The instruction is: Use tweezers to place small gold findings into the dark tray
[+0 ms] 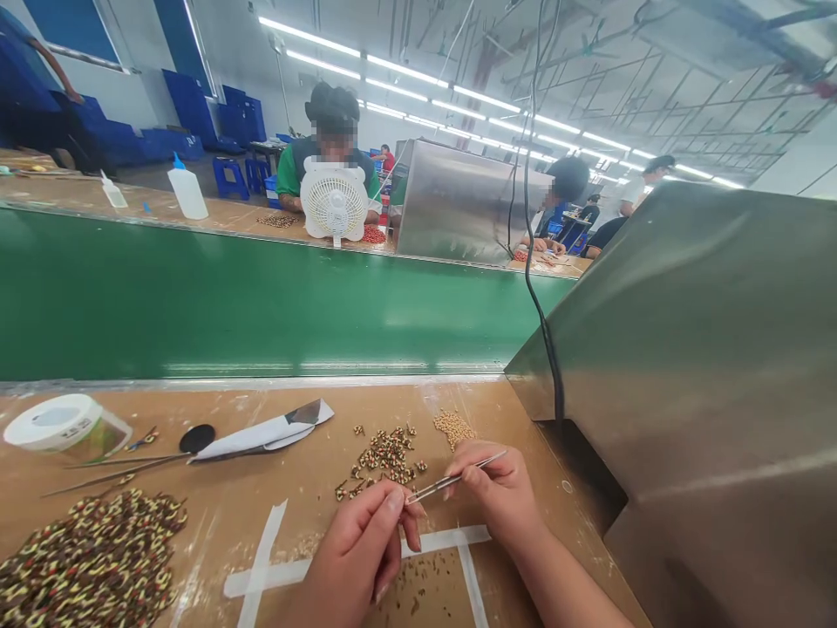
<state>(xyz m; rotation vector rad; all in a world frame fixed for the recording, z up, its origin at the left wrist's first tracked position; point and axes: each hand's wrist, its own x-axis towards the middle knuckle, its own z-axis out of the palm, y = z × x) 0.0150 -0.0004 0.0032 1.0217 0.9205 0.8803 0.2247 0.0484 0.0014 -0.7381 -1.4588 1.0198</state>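
- L hand (359, 545): thumb/index pressed tog.; can't tell if pinching a pc.
- R hand (500, 493): fingers pinching tweezers (445, 482), tips at L thumb, above desk (275, 471), short of far edge.
- Best: brace both, squeeze lightly.

right hand (500, 488): holds tweezers (435, 487) | left hand (366, 541): pinched, at tips

Factory workshop: long green belt (261, 305), strip lights (407, 72), co-workers (298, 155) at benches (234, 212).

The brown tabletop (261, 480) bears patterned pieces (98, 558), tan pellets (453, 427), white tape (260, 571) and a tub (65, 427).
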